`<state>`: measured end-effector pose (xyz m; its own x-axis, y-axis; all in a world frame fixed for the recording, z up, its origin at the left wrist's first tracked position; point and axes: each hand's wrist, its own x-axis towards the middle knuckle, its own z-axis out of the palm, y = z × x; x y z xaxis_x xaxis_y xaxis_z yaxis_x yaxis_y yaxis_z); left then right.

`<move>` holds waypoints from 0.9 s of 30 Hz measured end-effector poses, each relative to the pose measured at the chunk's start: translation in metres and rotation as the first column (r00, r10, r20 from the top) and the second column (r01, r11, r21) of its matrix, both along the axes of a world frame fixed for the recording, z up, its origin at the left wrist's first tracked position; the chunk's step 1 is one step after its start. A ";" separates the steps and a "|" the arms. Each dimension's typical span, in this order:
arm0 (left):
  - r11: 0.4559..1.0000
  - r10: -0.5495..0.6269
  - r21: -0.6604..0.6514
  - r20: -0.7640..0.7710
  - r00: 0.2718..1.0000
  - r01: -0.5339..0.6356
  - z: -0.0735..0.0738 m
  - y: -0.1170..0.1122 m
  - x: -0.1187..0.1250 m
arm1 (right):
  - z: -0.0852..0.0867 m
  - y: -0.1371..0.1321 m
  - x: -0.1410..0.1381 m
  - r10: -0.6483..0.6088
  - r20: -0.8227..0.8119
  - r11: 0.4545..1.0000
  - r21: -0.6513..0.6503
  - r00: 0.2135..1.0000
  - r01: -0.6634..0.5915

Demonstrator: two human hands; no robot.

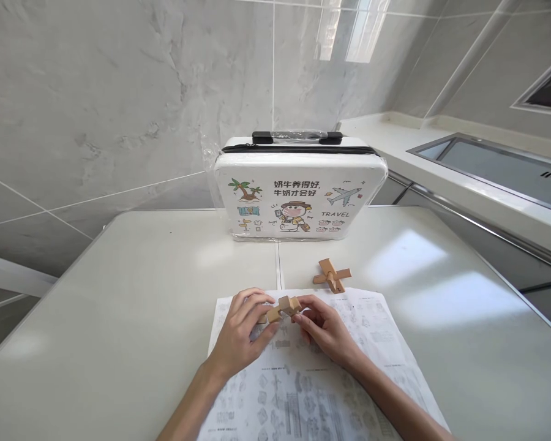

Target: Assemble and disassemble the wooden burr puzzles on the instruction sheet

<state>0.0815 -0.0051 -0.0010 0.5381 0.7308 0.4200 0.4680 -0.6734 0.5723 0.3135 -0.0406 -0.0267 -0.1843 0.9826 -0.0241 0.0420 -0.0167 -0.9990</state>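
Table: pale top, tiled wall behind.
Right hand: you pinch the blocks between thumb and fingers.
Left hand: your fingers curl around their left end; how firmly, I can't tell.
Blocks: over the sheet, seemingly part-fitted, joining left to finish.
Cross: looks joined, at the sheet's far edge.
Suitcase: limits forward room; the table spreads wide either side.

My wooden blocks are tan, my paper sheet white with grey diagrams, the suitcase white with multicoloured cartoons.
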 end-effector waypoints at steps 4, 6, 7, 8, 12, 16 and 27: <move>1.000 0.005 -0.014 0.008 1.000 -0.005 0.001 0.001 0.001 | 0.003 -0.001 -0.002 0.029 0.068 0.999 0.034 0.997 -0.031; 1.000 0.002 -0.008 0.009 1.000 -0.002 0.001 0.001 0.001 | 0.004 -0.002 -0.003 0.044 0.115 0.997 0.054 0.992 -0.051; 1.000 0.004 0.004 0.008 1.000 -0.004 0.001 0.001 0.001 | 0.004 -0.002 -0.004 0.048 0.134 0.997 0.060 0.990 -0.057; 1.000 0.009 0.021 0.008 1.000 -0.009 0.001 0.001 0.001 | 0.004 -0.002 -0.004 0.049 0.145 0.996 0.063 0.988 -0.059; 0.995 0.040 0.087 0.012 0.999 -0.041 -0.001 0.001 0.001 | 0.004 -0.002 -0.005 0.045 0.146 0.996 0.071 0.988 -0.056; 0.995 0.044 0.090 0.014 0.999 -0.045 -0.002 0.001 0.001 | 0.004 -0.002 -0.004 0.035 0.144 0.996 0.080 0.989 -0.047; 0.985 0.109 0.131 0.049 0.993 -0.114 0.003 0.001 0.002 | 0.003 -0.004 -0.007 -0.047 0.143 0.992 0.122 0.989 0.029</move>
